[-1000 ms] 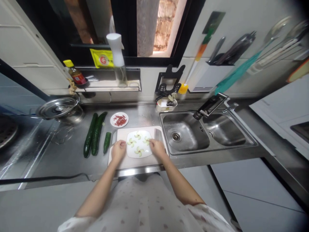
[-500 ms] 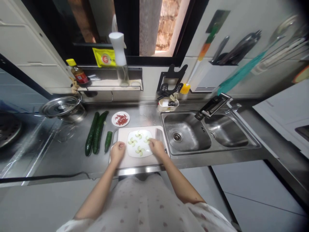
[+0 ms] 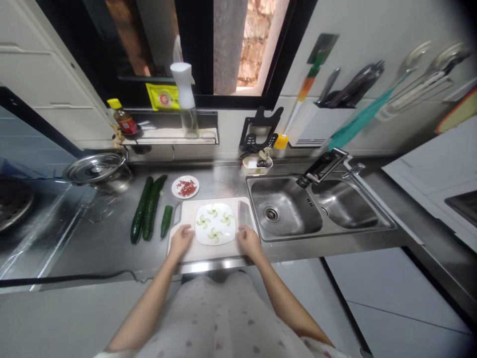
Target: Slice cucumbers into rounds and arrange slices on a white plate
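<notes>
A white plate (image 3: 215,224) with pale green cucumber slices laid in pinwheels sits on a white cutting board (image 3: 186,213). My left hand (image 3: 181,240) rests on the board just left of the plate, fingers curled, with nothing visible in it. My right hand (image 3: 248,241) lies at the board's right front corner, fingers closed over the handle end of a cleaver (image 3: 243,215) whose blade lies flat beside the plate.
Two long cucumbers (image 3: 146,215) and a short piece (image 3: 166,221) lie left of the board. A small dish of red bits (image 3: 185,187) stands behind it. A double sink (image 3: 285,211) with a faucet (image 3: 320,169) is to the right, a lidded pot (image 3: 97,168) at left.
My right hand drew back from the slices on the plate to the cleaver's handle. My left hand slid slightly toward me. The view shifted a little.
</notes>
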A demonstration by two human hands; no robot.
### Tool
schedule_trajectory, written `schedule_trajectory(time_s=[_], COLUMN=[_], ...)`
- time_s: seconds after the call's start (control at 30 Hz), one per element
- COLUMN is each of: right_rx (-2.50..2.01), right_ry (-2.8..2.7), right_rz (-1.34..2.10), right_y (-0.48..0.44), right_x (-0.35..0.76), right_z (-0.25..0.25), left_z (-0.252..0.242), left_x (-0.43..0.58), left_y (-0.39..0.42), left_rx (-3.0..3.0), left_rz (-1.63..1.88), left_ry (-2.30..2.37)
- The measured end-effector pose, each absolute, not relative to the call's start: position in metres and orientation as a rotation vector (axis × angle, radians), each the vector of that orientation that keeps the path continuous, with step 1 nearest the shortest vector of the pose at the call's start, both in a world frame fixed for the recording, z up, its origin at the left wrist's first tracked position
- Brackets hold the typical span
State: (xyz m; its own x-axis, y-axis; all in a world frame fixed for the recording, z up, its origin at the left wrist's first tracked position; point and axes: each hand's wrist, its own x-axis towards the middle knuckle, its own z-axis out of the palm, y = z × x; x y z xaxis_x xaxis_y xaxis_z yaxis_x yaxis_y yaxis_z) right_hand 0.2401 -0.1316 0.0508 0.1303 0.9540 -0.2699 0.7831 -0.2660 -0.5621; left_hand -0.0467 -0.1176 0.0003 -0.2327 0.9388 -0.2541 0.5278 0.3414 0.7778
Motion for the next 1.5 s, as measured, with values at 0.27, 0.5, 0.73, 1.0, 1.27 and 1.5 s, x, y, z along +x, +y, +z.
schedule_trajectory(time_s=[0.27, 0.5, 0.73, 1.0, 1.27, 1.5], right_rx=[-2.097, -2.03, -2.005, -1.81, -1.71, -1.587], right_ry=[-1.521, -1.135, -0.977, -0.832, -0.812, -0.858], right_rz=[1.061, 1.253, 1.304, 1.418, 1.477, 1.455], right_y=[-0.141, -0.14, -0.133, -0.131, -0.139, -0.148], right_x=[0.222, 0.207, 0.199, 0.203, 0.203, 0.202], right_z=[0.039, 0.017, 0.001, 0.001, 0.015, 0.055], left_z=[0.018, 0.008, 0.001, 0.011, 0.027, 0.053], left_x=[-0.027, -0.02, -0.019, -0.018, -0.026, -0.034], left_y=[-0.124, -0.122, -0.119, -0.122, -0.137, -0.15], left_rx=[1.046, 0.846, 0.954, 0.813, 0.759, 0.69], left_rz=[0.692, 0.772, 0.706, 0.82, 0.885, 0.873], left_ry=[1.714, 1.583, 1.625, 1.517, 1.399, 1.232])
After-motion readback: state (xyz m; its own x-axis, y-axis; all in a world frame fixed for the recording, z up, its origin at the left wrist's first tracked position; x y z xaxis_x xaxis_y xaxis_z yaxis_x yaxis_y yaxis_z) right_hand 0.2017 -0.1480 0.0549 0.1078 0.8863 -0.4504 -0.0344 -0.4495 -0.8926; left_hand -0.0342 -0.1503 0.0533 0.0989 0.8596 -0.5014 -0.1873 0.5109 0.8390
